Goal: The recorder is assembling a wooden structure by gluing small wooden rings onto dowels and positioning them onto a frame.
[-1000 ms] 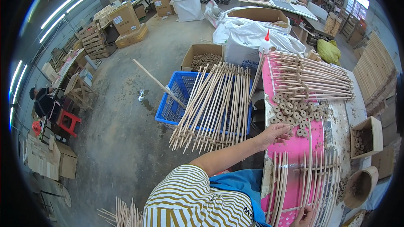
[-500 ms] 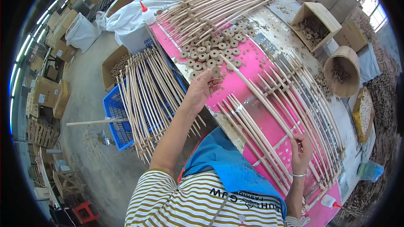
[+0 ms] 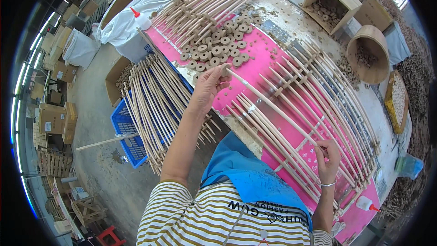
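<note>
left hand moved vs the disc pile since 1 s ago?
Yes. The left hand has come back off the wooden disc pile to its near edge, now pinching the far end of a long stick.

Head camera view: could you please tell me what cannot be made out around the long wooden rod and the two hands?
- Left hand: its fingertips cover the long wooden rod end and wooden ring, so the fit is hidden.
- Right hand: its grip on the rod's other end is too small to judge.
- Blue crate: contents hidden under the bundle of rods.
- Round tub: pieces inside are too small.
</note>
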The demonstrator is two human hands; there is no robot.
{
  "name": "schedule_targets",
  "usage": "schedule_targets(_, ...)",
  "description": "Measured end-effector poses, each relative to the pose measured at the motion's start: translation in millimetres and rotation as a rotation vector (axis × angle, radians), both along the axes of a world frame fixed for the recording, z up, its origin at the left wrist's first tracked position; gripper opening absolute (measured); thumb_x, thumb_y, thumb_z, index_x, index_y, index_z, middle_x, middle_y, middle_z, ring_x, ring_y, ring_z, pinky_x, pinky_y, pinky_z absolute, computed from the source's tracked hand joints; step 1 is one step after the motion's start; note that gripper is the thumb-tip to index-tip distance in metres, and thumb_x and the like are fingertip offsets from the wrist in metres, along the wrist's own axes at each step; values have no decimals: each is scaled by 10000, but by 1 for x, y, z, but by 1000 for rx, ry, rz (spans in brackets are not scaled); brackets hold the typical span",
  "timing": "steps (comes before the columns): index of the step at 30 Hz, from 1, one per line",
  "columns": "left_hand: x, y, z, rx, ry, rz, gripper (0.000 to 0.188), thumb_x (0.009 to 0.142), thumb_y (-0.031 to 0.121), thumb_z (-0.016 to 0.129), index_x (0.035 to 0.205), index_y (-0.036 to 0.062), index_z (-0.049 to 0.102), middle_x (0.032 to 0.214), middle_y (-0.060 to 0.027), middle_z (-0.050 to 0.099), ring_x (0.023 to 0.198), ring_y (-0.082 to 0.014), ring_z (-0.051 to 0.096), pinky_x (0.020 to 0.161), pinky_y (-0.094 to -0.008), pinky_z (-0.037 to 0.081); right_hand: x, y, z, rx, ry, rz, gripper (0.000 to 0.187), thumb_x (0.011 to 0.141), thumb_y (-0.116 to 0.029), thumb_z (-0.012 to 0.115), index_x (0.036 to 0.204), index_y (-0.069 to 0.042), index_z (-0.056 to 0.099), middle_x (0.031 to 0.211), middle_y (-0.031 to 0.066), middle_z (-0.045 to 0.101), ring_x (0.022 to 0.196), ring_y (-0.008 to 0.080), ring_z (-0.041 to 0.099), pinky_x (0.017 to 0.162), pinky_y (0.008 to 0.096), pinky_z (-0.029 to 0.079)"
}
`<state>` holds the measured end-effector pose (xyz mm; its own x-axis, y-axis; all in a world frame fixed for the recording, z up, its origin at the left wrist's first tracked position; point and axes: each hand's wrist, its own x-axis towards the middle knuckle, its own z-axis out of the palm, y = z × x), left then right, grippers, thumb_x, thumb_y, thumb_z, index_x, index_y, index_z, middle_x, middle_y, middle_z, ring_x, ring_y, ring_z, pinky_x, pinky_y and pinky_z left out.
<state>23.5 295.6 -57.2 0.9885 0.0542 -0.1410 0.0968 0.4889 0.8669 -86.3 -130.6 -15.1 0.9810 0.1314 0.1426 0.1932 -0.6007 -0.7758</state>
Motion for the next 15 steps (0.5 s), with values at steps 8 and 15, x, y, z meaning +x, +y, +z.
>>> schedule_targets(8, -2, -16, 4, 80, 52, -109, 423, 1040, 356, 695, 1310, 31, 704, 1128, -44, 739, 1000, -125, 686, 909, -291, 558, 3, 19, 2, -85, -169, -35, 120, 890, 34, 745, 995, 2, 698, 893, 104, 649, 763, 196, 635, 619, 306, 485)
schedule_targets(15, -7, -35, 5, 95, 112, -98, 415, 1041, 335, 695, 1306, 17, 701, 1155, -52, 735, 1045, -145, 690, 926, -305, 551, 0, 22, -1, -44, -127, -68, 119, 889, 33, 744, 996, 5, 697, 907, 119, 654, 769, 230, 645, 656, 323, 501)
